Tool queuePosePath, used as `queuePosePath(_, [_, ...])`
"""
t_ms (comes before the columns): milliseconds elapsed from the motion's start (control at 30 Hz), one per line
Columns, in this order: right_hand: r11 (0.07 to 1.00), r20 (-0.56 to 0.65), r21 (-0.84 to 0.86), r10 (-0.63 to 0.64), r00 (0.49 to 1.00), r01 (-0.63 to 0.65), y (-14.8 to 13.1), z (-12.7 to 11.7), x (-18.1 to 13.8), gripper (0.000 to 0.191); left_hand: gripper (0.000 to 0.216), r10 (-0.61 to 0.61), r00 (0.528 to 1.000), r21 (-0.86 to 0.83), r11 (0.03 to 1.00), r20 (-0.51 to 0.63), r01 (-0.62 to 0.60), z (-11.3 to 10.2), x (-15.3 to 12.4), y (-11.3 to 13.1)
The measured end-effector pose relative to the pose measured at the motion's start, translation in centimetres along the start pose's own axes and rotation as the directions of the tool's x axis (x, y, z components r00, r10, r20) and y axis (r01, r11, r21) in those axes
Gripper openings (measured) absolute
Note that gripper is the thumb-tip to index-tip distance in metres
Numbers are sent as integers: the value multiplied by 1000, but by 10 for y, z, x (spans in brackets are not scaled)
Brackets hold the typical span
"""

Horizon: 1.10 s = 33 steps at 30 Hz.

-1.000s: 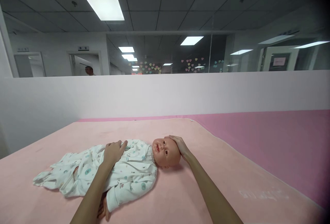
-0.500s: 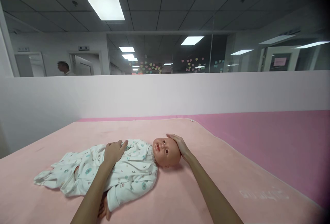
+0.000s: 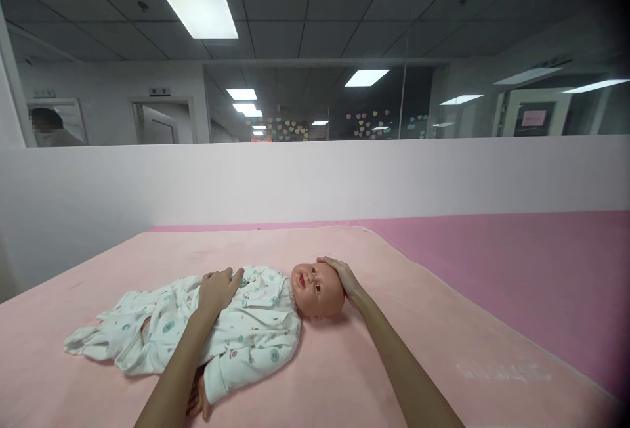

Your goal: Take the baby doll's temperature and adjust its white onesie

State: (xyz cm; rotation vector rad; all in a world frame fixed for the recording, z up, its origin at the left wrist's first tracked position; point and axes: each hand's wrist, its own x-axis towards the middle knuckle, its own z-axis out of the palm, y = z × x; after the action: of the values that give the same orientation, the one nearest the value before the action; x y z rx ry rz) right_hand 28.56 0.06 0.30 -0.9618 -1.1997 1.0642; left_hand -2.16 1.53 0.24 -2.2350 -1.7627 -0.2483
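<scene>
A baby doll lies on its back across a peach blanket, its bald head to the right and its legs to the left. It wears a white printed outfit with long sleeves. My left hand rests flat on the doll's belly, fingers stretched out over the cloth. Against the crown of the doll's head lies my right hand, its extended fingers following the curve. One doll hand sticks out of the near sleeve, partly behind my left forearm.
Under the blanket is a pink surface, bounded at the back by a low white wall. Glass above the wall shows another room, with heart-shaped stickers and a person at the far left.
Beyond the glass, the person has moved left, away from the open doorway. Both my hands and the doll stay where they were.
</scene>
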Motion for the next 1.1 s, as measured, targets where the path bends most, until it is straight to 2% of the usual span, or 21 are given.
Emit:
queuePosePath(200, [999,12,-12,46,999,-46,-2,0,0,38,37,6,1000,-11,1000,6,-6,-2,0,1])
queuePosePath(400, [999,-47,-30,-12,999,11,0,0,2,36,35,6,1000,0,1000,29,-6,-1,1,-1])
queuePosePath(500, [1000,-37,-29,4,999,-5,2,-2,2,39,36,16,1000,31,999,22,-17,0,1,-1])
queuePosePath(600, [999,5,-25,37,999,-37,2,-3,2,40,35,-1,1000,-18,1000,14,1,-1,1,0])
queuePosePath(700, [999,-20,-36,22,1000,-23,2,-3,2,39,36,-31,999,-55,998,15,32,-1,0,1])
queuePosePath(867, [999,-40,-28,-23,999,22,0,-2,2,37,37,36,999,48,998,3,-37,4,2,-2])
queuePosePath(1100, [999,13,-12,50,999,-50,-1,-1,0,40,37,29,1000,59,998,13,-29,4,2,-2])
